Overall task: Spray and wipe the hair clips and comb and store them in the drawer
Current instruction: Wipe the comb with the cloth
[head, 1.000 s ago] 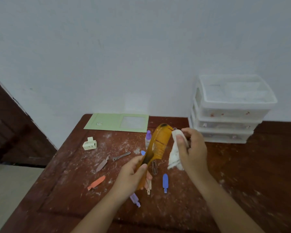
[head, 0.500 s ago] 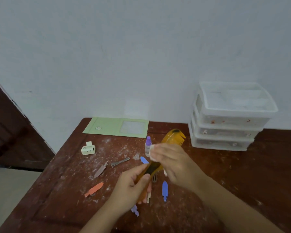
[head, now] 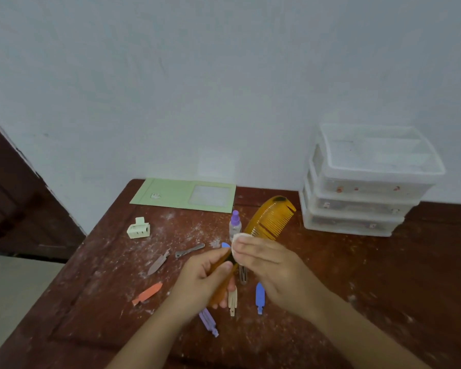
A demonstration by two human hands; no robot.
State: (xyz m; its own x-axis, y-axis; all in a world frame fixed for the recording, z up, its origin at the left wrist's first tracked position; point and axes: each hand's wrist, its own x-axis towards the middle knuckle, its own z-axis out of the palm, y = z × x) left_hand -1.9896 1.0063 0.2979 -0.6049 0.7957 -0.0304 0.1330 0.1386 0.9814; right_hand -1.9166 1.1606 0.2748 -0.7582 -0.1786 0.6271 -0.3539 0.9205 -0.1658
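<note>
Amber comb point(head: 270, 219) held tilted above the worktop point(head: 357, 275), cloth at its handle end.
Left hand point(head: 202, 282) grips the handle; right hand point(head: 270, 265) pinches a white cloth point(head: 237, 239) against it, lower than a second ago (then near the teeth). Spray bottle point(head: 235, 225) stands just behind; scattered clips, one blue clip point(head: 259, 296), lie below; drawer unit point(head: 367, 182) sits well apart by the wall.
</note>
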